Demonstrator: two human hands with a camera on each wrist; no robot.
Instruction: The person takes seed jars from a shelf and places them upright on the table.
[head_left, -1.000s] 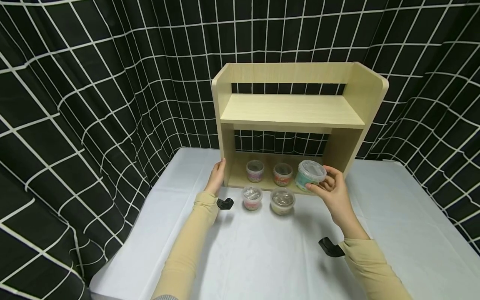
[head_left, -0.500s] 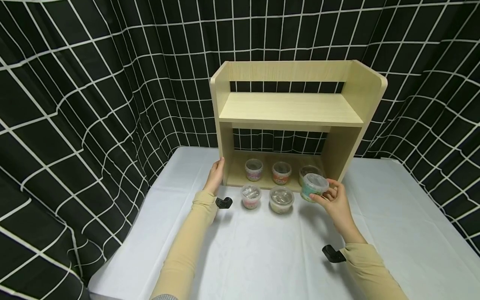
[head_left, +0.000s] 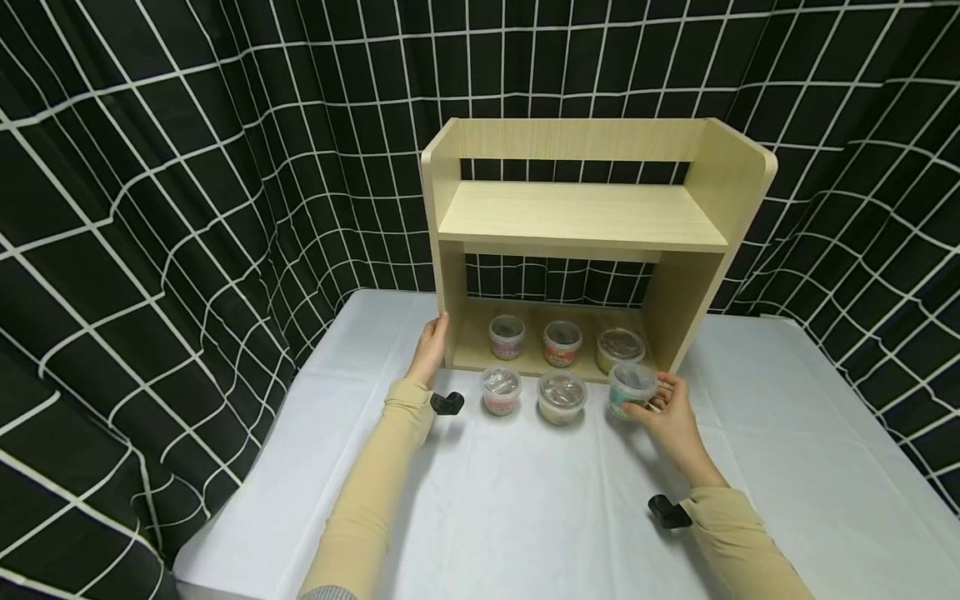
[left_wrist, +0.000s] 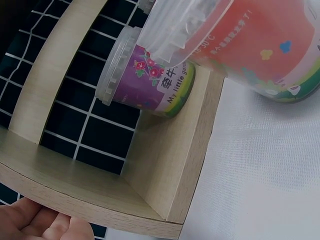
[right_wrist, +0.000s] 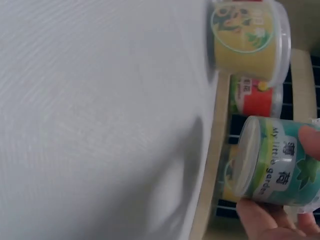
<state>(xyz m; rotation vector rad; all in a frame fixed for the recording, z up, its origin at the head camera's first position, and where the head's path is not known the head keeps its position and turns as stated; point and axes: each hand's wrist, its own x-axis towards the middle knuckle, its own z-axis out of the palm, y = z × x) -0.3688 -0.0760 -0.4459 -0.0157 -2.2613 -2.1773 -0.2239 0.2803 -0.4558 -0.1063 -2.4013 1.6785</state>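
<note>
My right hand (head_left: pixel 669 419) grips a clear-lidded plastic tub (head_left: pixel 628 388) with a teal "My little garden" label, thumb on one side and fingers on the other. It is close over the white tablecloth, just in front of the shelf's right end. My left hand (head_left: pixel 430 350) rests against the outer left side of the wooden shelf (head_left: pixel 581 212); in the left wrist view its fingertips (left_wrist: pixel 75 231) touch that panel. To the left of the teal tub stand a cream tub (head_left: pixel 562 400) and a pink tub (head_left: pixel 500 392) on the cloth.
On the lower board stand a purple tub (head_left: pixel 507 337), a red tub (head_left: pixel 562 343) and a yellowish tub (head_left: pixel 620 348) in a row. The shelf's upper board (head_left: pixel 581 208) lies above them. A black cloth with white grid lines (head_left: pixel 247 183) hangs around the table.
My right hand has brought the teal tub from the shelf's lower front edge down and toward me, uncovering the yellowish tub behind it. My left hand stays at the side panel.
</note>
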